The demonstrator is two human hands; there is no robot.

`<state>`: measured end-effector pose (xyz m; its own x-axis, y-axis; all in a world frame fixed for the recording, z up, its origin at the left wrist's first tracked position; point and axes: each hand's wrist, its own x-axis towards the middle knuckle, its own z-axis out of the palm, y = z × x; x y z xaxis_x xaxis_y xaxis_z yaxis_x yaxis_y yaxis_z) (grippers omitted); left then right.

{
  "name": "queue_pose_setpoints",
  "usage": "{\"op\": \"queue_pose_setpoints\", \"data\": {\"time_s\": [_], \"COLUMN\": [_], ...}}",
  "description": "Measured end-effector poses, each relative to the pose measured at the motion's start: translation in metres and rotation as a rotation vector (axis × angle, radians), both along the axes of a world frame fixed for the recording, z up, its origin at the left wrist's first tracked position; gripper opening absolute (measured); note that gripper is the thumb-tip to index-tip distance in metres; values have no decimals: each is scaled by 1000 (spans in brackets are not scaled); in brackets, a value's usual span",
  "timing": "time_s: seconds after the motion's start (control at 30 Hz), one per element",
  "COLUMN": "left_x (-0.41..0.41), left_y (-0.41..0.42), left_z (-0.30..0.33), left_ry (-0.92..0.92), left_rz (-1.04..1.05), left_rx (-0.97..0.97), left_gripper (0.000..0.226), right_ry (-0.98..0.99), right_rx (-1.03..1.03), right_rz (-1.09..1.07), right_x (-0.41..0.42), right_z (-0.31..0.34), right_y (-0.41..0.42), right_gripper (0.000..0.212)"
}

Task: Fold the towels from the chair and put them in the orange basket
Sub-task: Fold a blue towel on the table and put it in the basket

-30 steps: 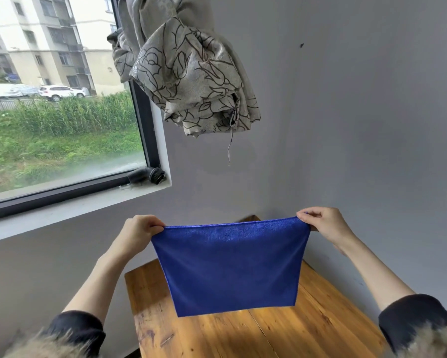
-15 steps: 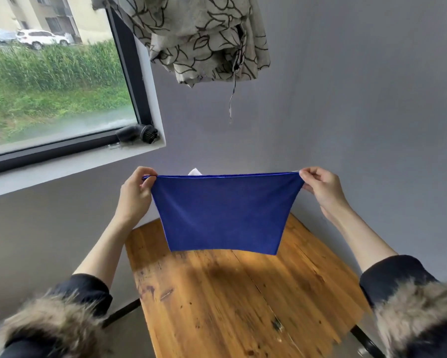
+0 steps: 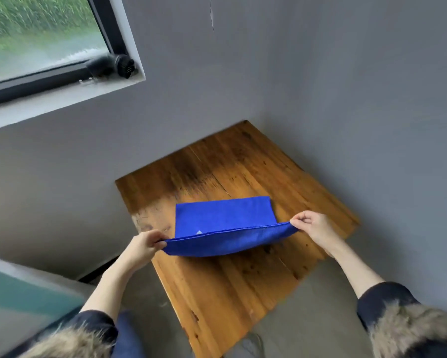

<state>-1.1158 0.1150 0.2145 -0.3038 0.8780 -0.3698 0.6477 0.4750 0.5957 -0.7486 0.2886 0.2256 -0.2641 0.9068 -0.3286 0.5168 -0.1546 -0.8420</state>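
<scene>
The left hand (image 3: 142,248) is closed in a pinch on the left end of a blue towel (image 3: 223,219), the fingers curled over the cloth's edge. The right hand (image 3: 314,227) is likewise closed, the right end of the towel being pinched between thumb and fingers. The towel is held stretched between the two hands along its near edge, which sags a little in the middle and is raised above the table (image 3: 217,293). The far part of the towel lies flat on the table, so that the cloth is bent into two layers, the near part curving under the held edge. A small pale tag is seen on the towel near its left side.

The table is of brown wooden planks, darker and stained toward its far end, and is set into the corner of the room, its far corner close to where two grey walls (image 3: 346,86) meet. A grey floor is seen beside and below the table. A window (image 3: 36,34) with a dark frame is set in the left wall, with green plants blurred beyond the glass; a dark round object (image 3: 114,67) rests on the sill (image 3: 49,102) at the window's corner. Dark sleeves with fur cuffs (image 3: 410,329) cover both forearms near the lower edge of the view.
</scene>
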Motion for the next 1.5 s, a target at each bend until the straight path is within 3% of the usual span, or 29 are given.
{"op": "queue_pose_setpoints", "data": {"time_s": [0.17, 0.3, 0.63, 0.97, 1.3, 1.5], "left_x": [18, 26, 14, -17, -27, -23], "left_y": [-27, -33, 5, 67, 91, 87], "left_z": [-27, -39, -72, -106, -133, -143], "left_ry": [-147, -246, -143, -349, -255, -345], "left_rz": [-59, -35, 58, 174, 250, 358], "left_rx": [-193, -279, -301, -170, -124, -51], "left_gripper": [18, 16, 11, 11, 12, 12], "right_ry": [-128, -191, -247, -248, -57, -17], "right_rx": [-223, -262, -261, -124, -218, -197], "right_rz": [33, 68, 10, -7, -213, -288], "right_x": [29, 36, 11, -13, -32, -30], "right_z": [-33, -41, -84, -118, -152, -167], "right_y": [-24, -26, 0, 53, 81, 80], "right_gripper": [11, 7, 13, 6, 11, 11]}}
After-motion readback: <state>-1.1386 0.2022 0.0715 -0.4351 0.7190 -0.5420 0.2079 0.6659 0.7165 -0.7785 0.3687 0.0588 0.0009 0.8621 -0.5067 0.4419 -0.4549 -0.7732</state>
